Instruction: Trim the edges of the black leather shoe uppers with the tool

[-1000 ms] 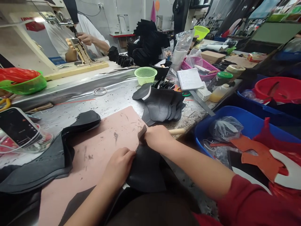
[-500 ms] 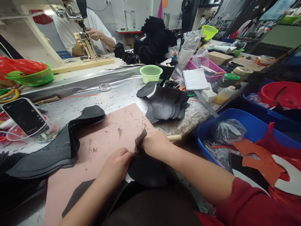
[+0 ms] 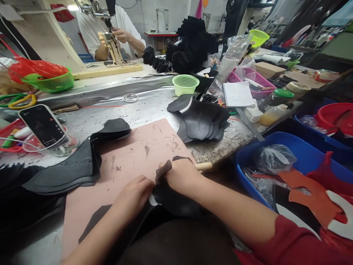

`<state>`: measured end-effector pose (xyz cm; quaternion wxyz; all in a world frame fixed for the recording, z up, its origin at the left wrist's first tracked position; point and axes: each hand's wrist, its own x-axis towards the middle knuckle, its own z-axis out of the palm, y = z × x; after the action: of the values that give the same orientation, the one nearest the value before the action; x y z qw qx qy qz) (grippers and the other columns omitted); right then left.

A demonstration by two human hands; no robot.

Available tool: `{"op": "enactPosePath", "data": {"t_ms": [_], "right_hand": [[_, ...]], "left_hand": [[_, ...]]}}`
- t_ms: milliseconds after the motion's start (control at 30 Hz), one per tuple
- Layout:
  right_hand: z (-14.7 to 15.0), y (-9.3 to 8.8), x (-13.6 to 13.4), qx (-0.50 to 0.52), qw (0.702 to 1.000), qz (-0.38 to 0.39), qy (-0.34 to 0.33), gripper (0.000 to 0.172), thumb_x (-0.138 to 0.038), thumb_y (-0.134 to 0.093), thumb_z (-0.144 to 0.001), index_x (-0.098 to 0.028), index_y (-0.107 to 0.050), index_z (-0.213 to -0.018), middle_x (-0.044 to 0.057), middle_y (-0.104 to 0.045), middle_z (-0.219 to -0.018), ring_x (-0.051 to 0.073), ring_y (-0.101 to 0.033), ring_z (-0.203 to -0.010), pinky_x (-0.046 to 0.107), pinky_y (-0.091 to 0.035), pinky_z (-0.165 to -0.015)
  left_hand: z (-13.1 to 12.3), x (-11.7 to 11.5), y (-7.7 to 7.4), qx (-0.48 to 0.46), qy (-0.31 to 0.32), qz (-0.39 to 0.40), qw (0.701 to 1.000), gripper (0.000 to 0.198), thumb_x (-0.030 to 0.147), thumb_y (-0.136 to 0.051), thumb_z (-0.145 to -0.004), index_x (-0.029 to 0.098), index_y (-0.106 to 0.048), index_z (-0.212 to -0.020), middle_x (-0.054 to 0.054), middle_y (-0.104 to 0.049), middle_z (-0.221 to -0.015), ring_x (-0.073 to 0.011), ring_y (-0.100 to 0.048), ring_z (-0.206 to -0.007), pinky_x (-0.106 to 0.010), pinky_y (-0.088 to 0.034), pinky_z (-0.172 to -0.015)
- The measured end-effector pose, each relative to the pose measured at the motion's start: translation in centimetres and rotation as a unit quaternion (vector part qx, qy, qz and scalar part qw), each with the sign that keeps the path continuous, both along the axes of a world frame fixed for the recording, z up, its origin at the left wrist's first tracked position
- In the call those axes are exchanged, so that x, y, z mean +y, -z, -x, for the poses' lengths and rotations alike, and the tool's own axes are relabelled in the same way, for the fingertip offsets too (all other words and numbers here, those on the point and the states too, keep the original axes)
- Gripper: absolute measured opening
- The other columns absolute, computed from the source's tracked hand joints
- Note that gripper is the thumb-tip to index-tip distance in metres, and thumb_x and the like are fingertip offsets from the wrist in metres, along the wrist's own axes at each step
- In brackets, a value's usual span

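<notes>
Both my hands meet at the near edge of a pink work board (image 3: 132, 154). My left hand (image 3: 134, 197) is closed, pinching the edge of a black leather piece (image 3: 173, 200) that hangs over the table edge toward my lap. My right hand (image 3: 180, 176) is closed round a wooden-handled tool (image 3: 202, 166), with a dark strip of leather (image 3: 162, 171) sticking up by its thumb. The tool's working end is hidden under the hand.
A stack of black cut leather (image 3: 74, 165) lies left on the board, another pile (image 3: 202, 119) at the right. A phone (image 3: 44, 125) leans at left. A green basket (image 3: 185, 84), a notebook (image 3: 238, 94) and blue bins (image 3: 278, 154) stand right. Another person (image 3: 116, 33) works at a sewing machine behind.
The view has shifted, so everything slid rightward in frame. My hands stay together on the leather piece, which has dropped lower over the table edge; the right hand's grip is unchanged.
</notes>
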<state>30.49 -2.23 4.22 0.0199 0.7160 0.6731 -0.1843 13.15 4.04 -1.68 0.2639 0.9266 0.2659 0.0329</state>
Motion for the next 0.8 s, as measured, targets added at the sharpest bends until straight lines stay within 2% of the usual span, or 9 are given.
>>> {"op": "enactPosePath", "data": {"t_ms": [133,200,267,367,433,533,600,700,800], "right_hand": [[0.6,0.1,-0.1,-0.008,1.000,-0.023,-0.010,0.022,-0.018,-0.042,-0.082,-0.018,-0.063,-0.088,0.006,-0.066,-0.080,0.017,-0.059,-0.072,0.025,-0.039,-0.061],[0.9,0.6,-0.1,-0.005,0.999,-0.038,-0.026,0.022,-0.016,-0.041,-0.081,-0.019,-0.063,-0.087,0.005,-0.066,-0.079,0.017,-0.059,-0.070,0.025,-0.038,-0.058],[1.2,1.0,-0.1,-0.003,0.999,-0.028,-0.038,0.021,-0.015,-0.043,-0.079,-0.019,-0.062,-0.085,0.004,-0.066,-0.076,0.017,-0.060,-0.067,0.024,-0.037,-0.054],[1.6,1.3,0.0,0.003,0.999,-0.019,-0.033,0.017,-0.016,-0.046,-0.077,-0.019,-0.062,-0.082,0.004,-0.066,-0.072,0.016,-0.059,-0.064,0.024,-0.036,-0.053],[1.9,1.2,0.0,0.006,0.999,-0.037,-0.029,0.019,-0.016,-0.044,-0.078,-0.020,-0.062,-0.083,0.003,-0.066,-0.073,0.016,-0.059,-0.065,0.024,-0.036,-0.053],[2.0,1.0,0.1,0.009,0.999,-0.036,-0.036,0.022,-0.014,-0.042,-0.077,-0.019,-0.063,-0.083,0.003,-0.067,-0.075,0.016,-0.060,-0.067,0.025,-0.034,-0.053],[2.1,0.9,0.1,0.015,0.999,-0.017,-0.035,0.021,-0.013,-0.044,-0.075,-0.020,-0.063,-0.080,0.002,-0.067,-0.074,0.016,-0.060,-0.066,0.025,-0.034,-0.053],[2.4,1.1,-0.1,0.003,0.998,-0.055,-0.025,0.021,-0.017,-0.043,-0.076,-0.022,-0.062,-0.082,0.002,-0.066,-0.072,0.016,-0.059,-0.064,0.026,-0.034,-0.052],[2.8,1.4,-0.3,-0.009,0.997,-0.075,-0.037,0.020,-0.019,-0.041,-0.079,-0.021,-0.060,-0.085,0.002,-0.066,-0.072,0.017,-0.059,-0.063,0.026,-0.033,-0.050]], "left_hand": [[0.7,-0.3,0.2,-0.009,0.012,-0.023,1.000,0.029,0.017,-0.035,-0.081,0.022,-0.062,-0.090,-0.003,-0.058,-0.081,-0.0146,-0.056,-0.072,-0.026,-0.046,-0.066],[1.1,-0.6,0.4,-0.018,0.002,-0.032,0.999,0.029,0.015,-0.033,-0.082,0.020,-0.062,-0.085,-0.004,-0.059,-0.079,-0.0147,-0.056,-0.072,-0.026,-0.046,-0.066],[1.5,-0.9,0.6,-0.035,0.001,-0.057,0.998,0.029,0.015,-0.033,-0.082,0.019,-0.062,-0.082,-0.005,-0.059,-0.079,-0.0152,-0.055,-0.073,-0.026,-0.046,-0.066],[2.1,-1.1,0.8,-0.036,0.023,-0.098,0.994,0.027,0.016,-0.036,-0.082,0.021,-0.061,-0.091,-0.005,-0.059,-0.082,-0.0169,-0.054,-0.076,-0.030,-0.045,-0.070],[2.5,-1.1,0.8,-0.027,0.027,-0.089,0.995,0.027,0.015,-0.037,-0.082,0.022,-0.060,-0.093,-0.004,-0.059,-0.082,-0.0169,-0.054,-0.077,-0.031,-0.044,-0.072],[3.0,-0.9,0.8,-0.053,0.005,-0.064,0.997,0.024,0.016,-0.035,-0.083,0.019,-0.059,-0.084,-0.004,-0.061,-0.079,-0.0153,-0.056,-0.074,-0.028,-0.045,-0.070],[3.2,-0.9,0.9,-0.086,-0.004,-0.070,0.994,0.025,0.017,-0.034,-0.084,0.018,-0.059,-0.079,-0.004,-0.061,-0.077,-0.0145,-0.056,-0.072,-0.026,-0.046,-0.067],[3.4,-1.1,1.3,-0.117,-0.004,-0.094,0.989,0.027,0.018,-0.035,-0.085,0.019,-0.062,-0.079,-0.004,-0.062,-0.078,-0.0145,-0.056,-0.072,-0.026,-0.046,-0.067],[3.8,-1.1,1.3,-0.106,0.006,-0.102,0.989,0.030,0.019,-0.034,-0.085,0.020,-0.064,-0.083,-0.005,-0.063,-0.079,-0.0150,-0.055,-0.073,-0.027,-0.045,-0.068]]}}
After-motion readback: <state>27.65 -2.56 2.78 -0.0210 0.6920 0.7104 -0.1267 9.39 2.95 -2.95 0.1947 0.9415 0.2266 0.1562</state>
